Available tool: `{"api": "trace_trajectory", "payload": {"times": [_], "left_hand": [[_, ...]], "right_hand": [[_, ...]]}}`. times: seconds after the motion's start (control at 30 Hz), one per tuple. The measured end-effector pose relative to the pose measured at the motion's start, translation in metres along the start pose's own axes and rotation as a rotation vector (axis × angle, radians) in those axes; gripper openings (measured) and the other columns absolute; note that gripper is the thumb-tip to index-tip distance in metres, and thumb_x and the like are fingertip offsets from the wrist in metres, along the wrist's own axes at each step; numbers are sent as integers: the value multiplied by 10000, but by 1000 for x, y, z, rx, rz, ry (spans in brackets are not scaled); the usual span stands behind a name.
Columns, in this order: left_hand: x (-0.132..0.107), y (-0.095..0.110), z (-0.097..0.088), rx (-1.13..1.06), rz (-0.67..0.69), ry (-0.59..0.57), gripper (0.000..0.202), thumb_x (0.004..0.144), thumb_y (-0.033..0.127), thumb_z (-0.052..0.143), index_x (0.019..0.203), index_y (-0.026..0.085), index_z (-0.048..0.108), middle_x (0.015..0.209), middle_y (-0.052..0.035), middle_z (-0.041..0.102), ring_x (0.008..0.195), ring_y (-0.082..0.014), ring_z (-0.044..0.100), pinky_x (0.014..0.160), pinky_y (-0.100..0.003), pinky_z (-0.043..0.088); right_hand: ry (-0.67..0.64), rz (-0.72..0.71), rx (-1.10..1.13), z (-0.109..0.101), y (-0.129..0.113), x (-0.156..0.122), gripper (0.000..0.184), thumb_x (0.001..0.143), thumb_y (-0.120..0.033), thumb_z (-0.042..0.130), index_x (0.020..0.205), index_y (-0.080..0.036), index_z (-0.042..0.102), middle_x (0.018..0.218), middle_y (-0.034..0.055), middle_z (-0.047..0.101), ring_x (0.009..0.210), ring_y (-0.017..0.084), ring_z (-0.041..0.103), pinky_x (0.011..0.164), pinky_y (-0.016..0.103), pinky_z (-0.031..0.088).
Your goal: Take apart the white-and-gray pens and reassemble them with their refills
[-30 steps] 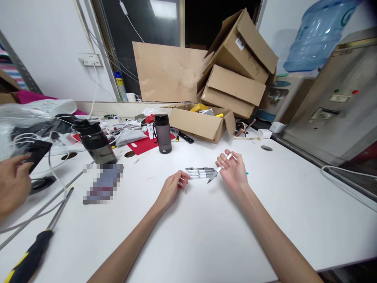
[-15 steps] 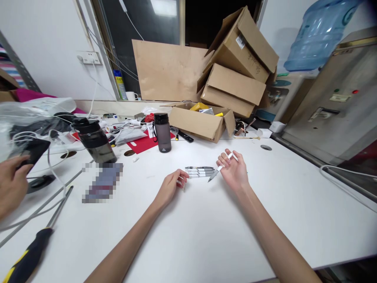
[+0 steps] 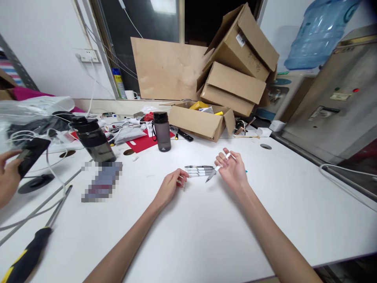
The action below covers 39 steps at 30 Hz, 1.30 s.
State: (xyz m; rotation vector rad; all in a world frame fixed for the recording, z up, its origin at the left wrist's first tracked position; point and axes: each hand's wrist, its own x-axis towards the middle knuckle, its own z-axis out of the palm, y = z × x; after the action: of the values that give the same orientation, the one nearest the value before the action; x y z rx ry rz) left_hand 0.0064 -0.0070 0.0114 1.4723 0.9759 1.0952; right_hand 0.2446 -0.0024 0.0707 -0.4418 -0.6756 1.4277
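Observation:
My right hand (image 3: 232,171) is turned palm up, its fingers curled around a white pen (image 3: 217,168) with a grey tip end. The pen slants, with its point down toward the left, just over the tabletop. Several similar pens (image 3: 198,171), one of them darker, lie side by side in a row between my hands. My left hand (image 3: 172,184) rests on the table at the left ends of these pens, fingers loosely bent and thumb apart, with nothing visible in it. A small blue tip (image 3: 246,171) shows just behind my right hand; the rest is hidden.
A dark bottle (image 3: 162,131) and a larger bottle (image 3: 94,139) stand beyond on the white table (image 3: 188,236). An open carton (image 3: 196,120) sits at the back. A screwdriver (image 3: 32,251) lies at left, near another person's hand (image 3: 8,177) holding a phone (image 3: 33,155).
The pen in my right hand has shifted slightly, its point lower and further left. My left hand stays in place. The other person's hand and phone have moved a little.

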Motion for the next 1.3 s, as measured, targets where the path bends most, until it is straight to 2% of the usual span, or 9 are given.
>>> {"api": "trace_trajectory", "payload": {"times": [0.37, 0.53, 0.97, 1.13, 1.3], "left_hand": [[0, -2, -1, -5, -1, 7, 463, 1015, 507, 424, 882, 172, 714, 777, -36, 634, 706, -176, 579, 686, -284, 472], [1, -3, 0, -15, -1, -4, 462, 1025, 499, 414, 891, 164, 703, 774, -33, 620, 700, -170, 566, 686, -284, 466], [2, -4, 0, -9, -1, -9, 475, 1027, 511, 406, 897, 165, 704, 788, -36, 618, 715, -171, 564, 684, -280, 466], [1, -4, -1, -12, -6, -16, 462, 1026, 499, 410, 894, 166, 700, 790, -41, 612, 720, -176, 557, 687, -285, 466], [2, -6, -1, -11, -2, -16, 470, 1034, 495, 393, 900, 164, 698, 794, -41, 605, 726, -177, 556, 690, -286, 463]], "right_hand": [[-43, -24, 39, -1, -2, -1, 168, 966, -348, 516, 843, -239, 554, 662, -51, 226, 541, 132, 290, 538, 250, 396], [-30, -19, 65, 0, -1, -2, 148, 957, -275, 494, 830, -227, 552, 663, -52, 209, 543, 130, 279, 528, 235, 374], [-28, -6, 168, 1, -3, -1, 174, 972, -306, 488, 845, -209, 554, 661, -58, 232, 542, 122, 310, 532, 235, 393], [-43, -3, 167, 1, -3, -1, 152, 968, -240, 455, 859, -210, 556, 654, -57, 232, 536, 124, 320, 528, 231, 399], [-36, -5, 165, 3, -3, -2, 153, 969, -260, 472, 847, -214, 551, 656, -55, 240, 538, 125, 322, 527, 231, 405]]}}
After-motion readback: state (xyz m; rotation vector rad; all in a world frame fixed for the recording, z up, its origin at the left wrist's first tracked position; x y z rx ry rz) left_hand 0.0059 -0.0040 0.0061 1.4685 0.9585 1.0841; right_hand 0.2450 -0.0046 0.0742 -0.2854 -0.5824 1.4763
